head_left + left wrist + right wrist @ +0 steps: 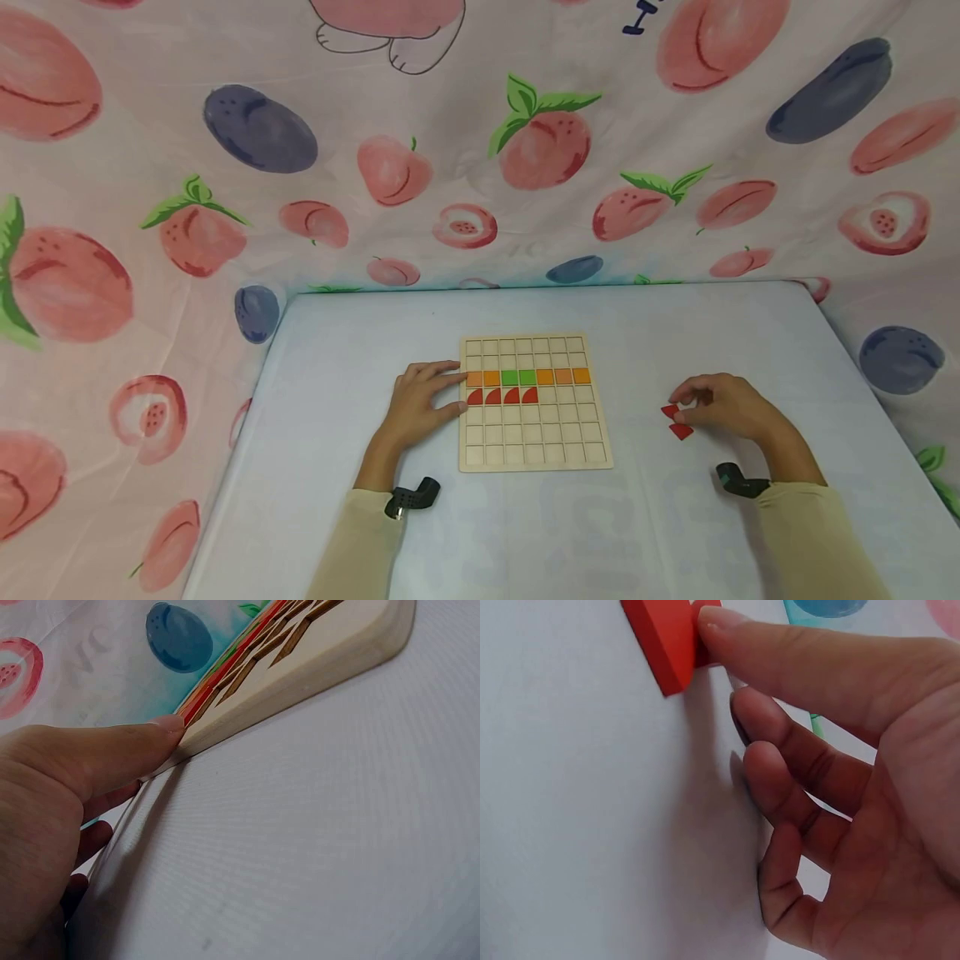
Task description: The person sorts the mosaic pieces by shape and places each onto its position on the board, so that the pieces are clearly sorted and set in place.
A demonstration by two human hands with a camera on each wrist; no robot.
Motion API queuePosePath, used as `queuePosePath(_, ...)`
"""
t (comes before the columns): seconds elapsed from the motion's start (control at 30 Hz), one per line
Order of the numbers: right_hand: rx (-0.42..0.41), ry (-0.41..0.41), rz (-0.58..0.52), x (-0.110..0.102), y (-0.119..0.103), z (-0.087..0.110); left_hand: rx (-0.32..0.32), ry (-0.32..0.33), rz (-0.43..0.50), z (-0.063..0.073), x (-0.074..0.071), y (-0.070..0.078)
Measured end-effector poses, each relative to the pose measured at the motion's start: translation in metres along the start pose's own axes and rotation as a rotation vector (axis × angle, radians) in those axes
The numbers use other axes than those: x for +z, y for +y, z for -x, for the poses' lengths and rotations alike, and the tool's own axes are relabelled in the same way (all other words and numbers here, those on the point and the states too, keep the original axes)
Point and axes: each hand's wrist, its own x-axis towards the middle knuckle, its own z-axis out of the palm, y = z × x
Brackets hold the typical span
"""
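A square wooden grid board [537, 457] lies on the table. One of its rows holds orange and green square tiles [519, 377]; the row nearer me has several red quarter-circle pieces [512, 396] at its left end. My left hand [417, 402] rests at the board's left edge, fingers fairly straight, thumb touching the rim. Off to the board's right, my right hand [723, 406] pinches a red piece [669, 411] between thumb and index finger, close to the tabletop. Beside it lies another red piece [660, 641]. The index fingertip is hidden in the right wrist view.
A white cloth covers the table [337, 333]. Behind and around it hangs a fruit-printed curtain [465, 108]. Black wrist cameras sit on the left wrist [411, 497] and the right wrist [738, 481].
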Motion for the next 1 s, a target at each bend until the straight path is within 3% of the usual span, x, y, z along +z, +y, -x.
queuePosePath(1.0, -0.046, 0.024, -0.031, 0.0013, -0.0045, -0.0018, 0.007, 0.000, 0.008, 0.0001, -0.0018, 0.0021)
